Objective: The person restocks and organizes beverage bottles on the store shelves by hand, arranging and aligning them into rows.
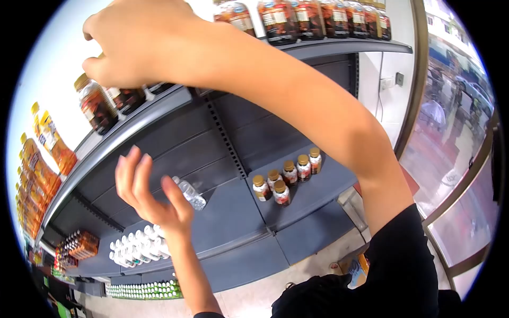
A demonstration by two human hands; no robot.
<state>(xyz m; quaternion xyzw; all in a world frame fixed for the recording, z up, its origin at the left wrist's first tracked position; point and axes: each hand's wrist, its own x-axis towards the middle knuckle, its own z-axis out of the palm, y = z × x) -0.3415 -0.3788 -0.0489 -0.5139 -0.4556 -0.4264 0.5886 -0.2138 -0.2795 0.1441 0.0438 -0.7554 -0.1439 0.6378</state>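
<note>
From the head camera, we see our right arm stretch across the top to the upper left, where the right hand [140,45] is over the dark bottles [96,108] on the upper shelf [140,121]. These stand near its front edge, just below the hand; the fingertips are mostly hidden, so we cannot tell whether they pinch a bottle. Our left hand [154,196] is raised lower down, in front of the shelves, its fingers spread and the thumb standing away from them. Just beside that thumb in the view, a clear bottle [192,196] is on the lower shelf [228,212]; we cannot tell whether it stands or lies. To its right we see a group of small gold-capped bottles [281,195], upright. White bottles [135,250] crowd together beyond our left wrist, and yellow-capped bottles [40,169] line the upper shelf at far left.
</note>
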